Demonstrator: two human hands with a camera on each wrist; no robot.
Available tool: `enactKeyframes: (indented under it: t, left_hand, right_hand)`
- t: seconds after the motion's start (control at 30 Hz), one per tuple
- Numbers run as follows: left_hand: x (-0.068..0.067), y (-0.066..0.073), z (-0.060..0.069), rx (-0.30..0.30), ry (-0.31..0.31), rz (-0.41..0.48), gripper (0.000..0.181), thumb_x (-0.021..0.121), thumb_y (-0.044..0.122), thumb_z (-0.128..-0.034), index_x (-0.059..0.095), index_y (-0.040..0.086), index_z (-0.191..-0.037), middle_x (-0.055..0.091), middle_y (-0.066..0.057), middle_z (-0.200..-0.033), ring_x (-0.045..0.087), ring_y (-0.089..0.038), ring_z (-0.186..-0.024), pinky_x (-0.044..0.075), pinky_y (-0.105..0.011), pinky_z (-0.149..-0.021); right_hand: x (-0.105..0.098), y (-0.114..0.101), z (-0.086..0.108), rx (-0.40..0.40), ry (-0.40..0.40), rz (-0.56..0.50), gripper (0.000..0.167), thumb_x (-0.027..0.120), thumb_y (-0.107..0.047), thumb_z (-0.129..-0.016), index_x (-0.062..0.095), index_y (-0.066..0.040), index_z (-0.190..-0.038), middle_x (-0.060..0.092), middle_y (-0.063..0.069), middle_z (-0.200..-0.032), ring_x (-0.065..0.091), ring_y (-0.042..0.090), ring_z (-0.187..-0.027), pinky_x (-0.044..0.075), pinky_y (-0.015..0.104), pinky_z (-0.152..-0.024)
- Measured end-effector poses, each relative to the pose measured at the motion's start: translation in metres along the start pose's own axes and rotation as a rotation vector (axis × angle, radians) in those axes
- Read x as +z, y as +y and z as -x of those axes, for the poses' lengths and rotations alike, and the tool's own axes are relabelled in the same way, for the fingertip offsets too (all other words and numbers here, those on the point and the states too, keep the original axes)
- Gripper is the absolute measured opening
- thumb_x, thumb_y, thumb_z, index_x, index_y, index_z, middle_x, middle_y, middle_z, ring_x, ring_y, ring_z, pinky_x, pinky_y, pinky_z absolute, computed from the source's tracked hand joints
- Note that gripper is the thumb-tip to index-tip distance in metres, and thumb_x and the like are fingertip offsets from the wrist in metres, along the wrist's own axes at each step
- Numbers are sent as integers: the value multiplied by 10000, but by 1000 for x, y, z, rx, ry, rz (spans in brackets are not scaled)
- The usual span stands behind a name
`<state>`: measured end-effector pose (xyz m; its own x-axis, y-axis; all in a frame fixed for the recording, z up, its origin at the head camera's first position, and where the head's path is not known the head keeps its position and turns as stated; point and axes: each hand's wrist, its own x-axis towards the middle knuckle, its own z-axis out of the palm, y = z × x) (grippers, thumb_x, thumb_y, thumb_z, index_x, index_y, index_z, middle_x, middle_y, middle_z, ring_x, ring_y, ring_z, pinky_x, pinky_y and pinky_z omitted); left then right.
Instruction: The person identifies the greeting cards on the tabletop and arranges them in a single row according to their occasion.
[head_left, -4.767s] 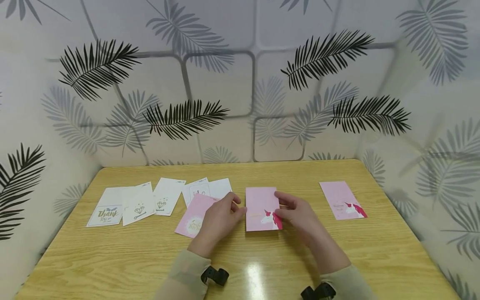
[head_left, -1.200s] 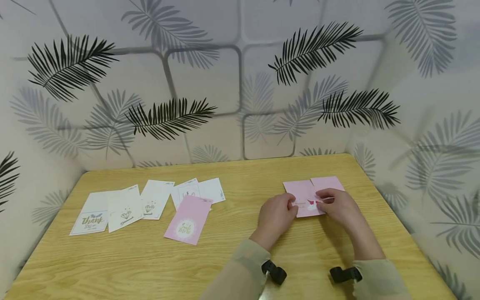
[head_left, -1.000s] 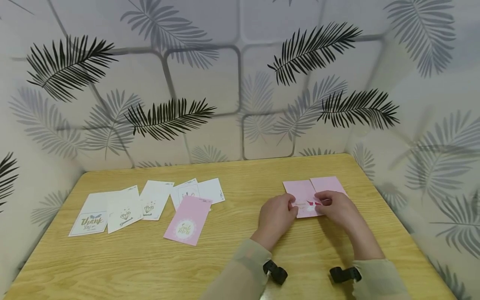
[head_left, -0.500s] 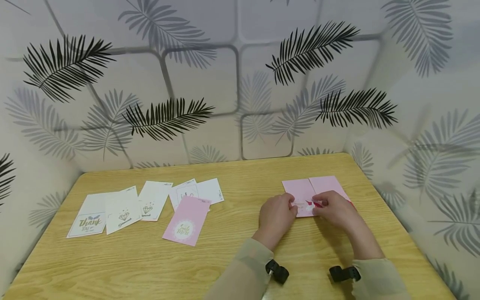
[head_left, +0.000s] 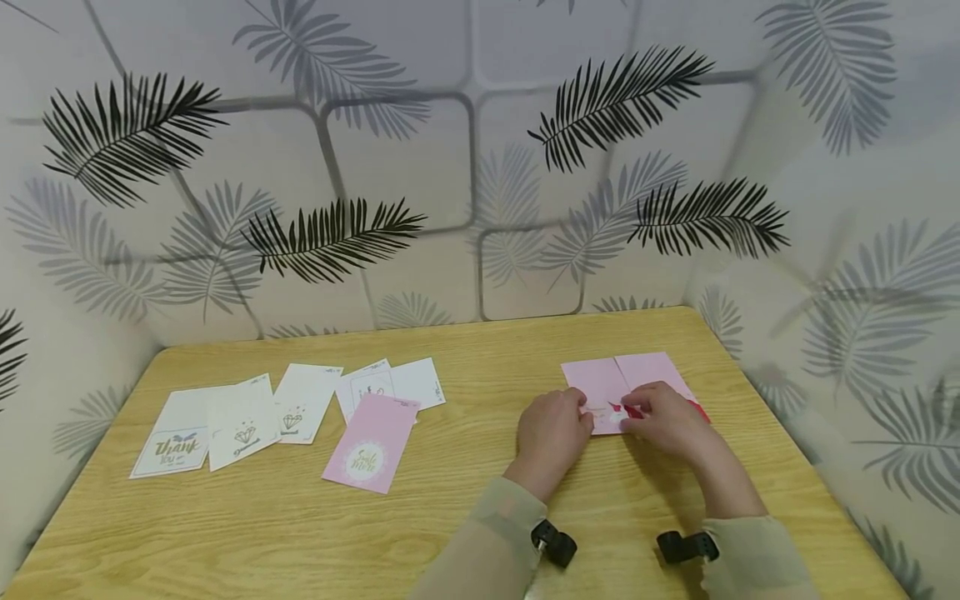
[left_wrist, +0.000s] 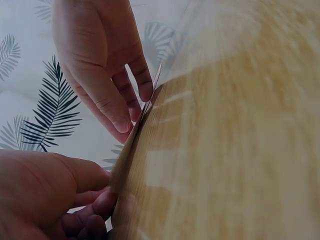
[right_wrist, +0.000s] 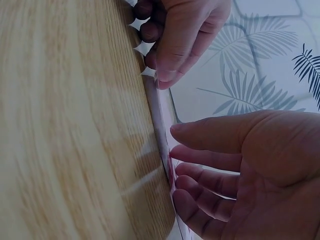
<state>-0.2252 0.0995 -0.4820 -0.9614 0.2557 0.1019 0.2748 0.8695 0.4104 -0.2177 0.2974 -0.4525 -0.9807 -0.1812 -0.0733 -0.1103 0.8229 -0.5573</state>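
Observation:
A pink unicorn card (head_left: 597,377) lies at the table's right, between both hands. My left hand (head_left: 551,433) pinches its lower left edge, thumb on top and fingers curled at the rim, as the left wrist view shows. My right hand (head_left: 670,422) touches the card near the red-maned unicorn. In the right wrist view, the right fingers (right_wrist: 205,175) are loosely bent against the card edge (right_wrist: 162,120), with the thumb apart from them. A second pink unicorn card (head_left: 651,367) adjoins it on the right, partly covered by the right hand.
On the left lie a white "Thank you" card (head_left: 171,446), two white diamond cards (head_left: 243,417) (head_left: 309,396), and two more white cards (head_left: 422,383) (head_left: 360,388), overlapping. A pink "Smile More" card (head_left: 371,446) lies over the last ones. A leaf-patterned backdrop (head_left: 450,183) rises behind the table.
Since the oldest frame, the unicorn card has moved right, beside the other pink card, and my left hand has taken its edge. Lately my right hand slid slightly left, uncovering more red mane.

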Motion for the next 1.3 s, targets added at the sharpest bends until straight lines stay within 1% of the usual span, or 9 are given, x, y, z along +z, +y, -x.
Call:
enactKeyframes:
  t: [0.33, 0.7, 0.93, 1.3]
  left_hand:
    - [0, -1, 1, -7, -22, 8, 263, 808, 299, -1020, 805, 179, -1254, 790, 2, -1116, 732, -201, -987, 587, -342, -825]
    - [3, -3, 1, 21, 4, -7, 268, 815, 294, -1015, 800, 178, -1255, 782, -1, -1092, 728, -201, -965, 586, -337, -809]
    - [4, -4, 0, 20, 4, 1, 267, 819, 288, -1012, 799, 176, -1254, 774, 7, -1064, 721, -198, -963, 581, -336, -816]
    - [4, -5, 0, 18, -3, 6, 269, 817, 288, -1018, 797, 176, -1261, 766, 10, -1042, 711, -192, -946, 578, -337, -812]
  right_hand:
    - [0, 0, 2, 0, -15, -24, 385, 807, -119, -976, 736, 120, -1270, 633, 354, -1339, 611, 502, -1236, 500, 649, -1062]
    - [0, -2, 4, -12, -7, -36, 388, 804, -117, -973, 740, 129, -1267, 637, 356, -1336, 593, 509, -1262, 488, 652, -1070]
    - [-2, -5, 4, 13, -22, -27, 393, 795, -141, -992, 741, 116, -1284, 609, 372, -1382, 584, 522, -1285, 489, 652, -1080]
    - [-2, -6, 5, 31, -24, -34, 399, 796, -153, -999, 738, 109, -1293, 595, 375, -1401, 574, 524, -1297, 493, 648, -1080]
